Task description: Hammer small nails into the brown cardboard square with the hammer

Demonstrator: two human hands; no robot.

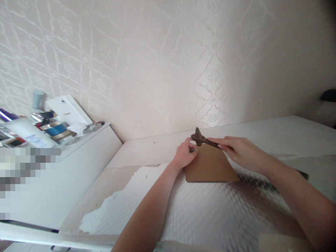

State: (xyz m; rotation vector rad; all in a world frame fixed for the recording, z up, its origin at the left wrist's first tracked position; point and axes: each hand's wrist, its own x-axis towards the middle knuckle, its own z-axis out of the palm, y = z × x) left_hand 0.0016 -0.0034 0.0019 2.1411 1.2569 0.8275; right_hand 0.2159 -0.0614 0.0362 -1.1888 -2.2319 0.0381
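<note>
A flat brown cardboard piece (210, 168) lies on a white textured sheet (199, 210) that covers part of the table. My left hand (185, 154) is closed at the cardboard's upper left corner, pinching something small I cannot make out. My right hand (240, 152) grips a dark brown rusty-looking tool (201, 139) by its handle. The tool's head juts out past the cardboard's top edge, just above my left fingers.
The white table (262, 129) runs along a patterned wall. At the left stands a white cabinet (86, 154) whose top is crowded with bottles, tins and a white box (67, 110). A dark object (329, 95) sits at the far right edge.
</note>
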